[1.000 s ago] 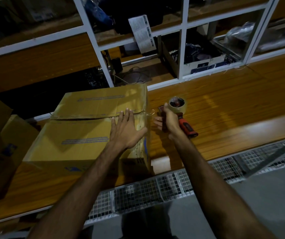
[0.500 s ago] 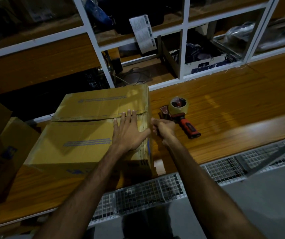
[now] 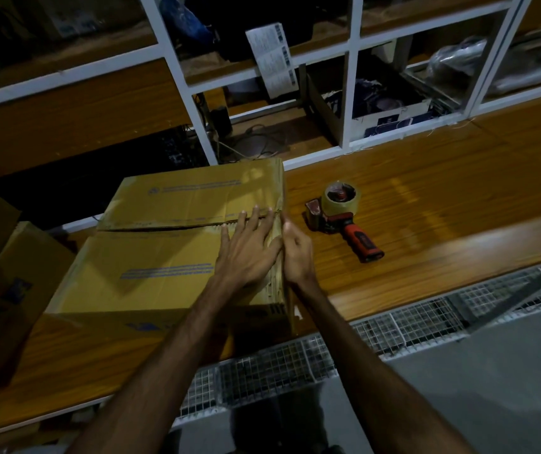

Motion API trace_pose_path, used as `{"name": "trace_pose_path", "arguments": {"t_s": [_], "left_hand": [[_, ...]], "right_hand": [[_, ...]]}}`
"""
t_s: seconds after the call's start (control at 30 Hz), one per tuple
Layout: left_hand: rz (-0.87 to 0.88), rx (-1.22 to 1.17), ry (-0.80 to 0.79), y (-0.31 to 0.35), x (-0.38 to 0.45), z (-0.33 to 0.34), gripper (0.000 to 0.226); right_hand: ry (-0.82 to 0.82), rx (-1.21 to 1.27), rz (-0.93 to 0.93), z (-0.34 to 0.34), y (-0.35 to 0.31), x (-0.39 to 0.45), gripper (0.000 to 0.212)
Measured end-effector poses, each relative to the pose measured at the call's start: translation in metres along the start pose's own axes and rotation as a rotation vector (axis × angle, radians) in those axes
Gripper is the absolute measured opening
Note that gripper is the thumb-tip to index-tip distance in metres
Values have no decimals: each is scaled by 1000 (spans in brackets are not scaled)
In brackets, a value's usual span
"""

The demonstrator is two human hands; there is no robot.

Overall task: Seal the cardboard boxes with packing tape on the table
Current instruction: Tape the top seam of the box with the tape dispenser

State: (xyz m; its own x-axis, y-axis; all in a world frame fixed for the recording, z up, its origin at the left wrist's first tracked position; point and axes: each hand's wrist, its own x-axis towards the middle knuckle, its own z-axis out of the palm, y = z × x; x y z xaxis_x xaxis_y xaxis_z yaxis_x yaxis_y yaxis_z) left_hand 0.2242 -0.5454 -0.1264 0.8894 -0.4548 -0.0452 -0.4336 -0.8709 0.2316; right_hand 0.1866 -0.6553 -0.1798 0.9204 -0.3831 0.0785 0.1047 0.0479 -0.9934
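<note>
A brown cardboard box [image 3: 151, 263] lies on the wooden table [image 3: 426, 198], its two top flaps closed with a seam running left to right. My left hand [image 3: 246, 253] rests flat on the near flap, fingers straight and reaching to the seam by the box's right edge. My right hand [image 3: 297, 257] presses against the right side of the box just below that edge, thumb up beside the left hand. A tape dispenser [image 3: 341, 211] with a red and black handle and a roll of clear tape lies on the table right of the box, held by no hand.
More cardboard boxes [image 3: 7, 273] stand at the left edge of the table. A white-framed shelf unit [image 3: 354, 77] with clutter rises behind the table. A wire mesh ledge [image 3: 393, 329] runs along the table's near edge.
My right hand let go of the tape dispenser, which now lies on the table, and moved left to the box's right side. My left hand stayed flat on the flap.
</note>
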Motion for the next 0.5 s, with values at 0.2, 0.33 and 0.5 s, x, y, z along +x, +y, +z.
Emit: {"name": "trace_pose_path", "arguments": {"t_s": [0.2,0.33,0.5], "left_hand": [[163,-92,20,-3,1,0,54],[213,-131,3,-8,4,-1,54],[286,-147,-45,-26,6,-10,53]], "right_hand": [[-141,2,105,2,2,-6,79],[-200,-83,127,-4,7,-2,93],[-243,-107,155,-14,1,-1,89]]}}
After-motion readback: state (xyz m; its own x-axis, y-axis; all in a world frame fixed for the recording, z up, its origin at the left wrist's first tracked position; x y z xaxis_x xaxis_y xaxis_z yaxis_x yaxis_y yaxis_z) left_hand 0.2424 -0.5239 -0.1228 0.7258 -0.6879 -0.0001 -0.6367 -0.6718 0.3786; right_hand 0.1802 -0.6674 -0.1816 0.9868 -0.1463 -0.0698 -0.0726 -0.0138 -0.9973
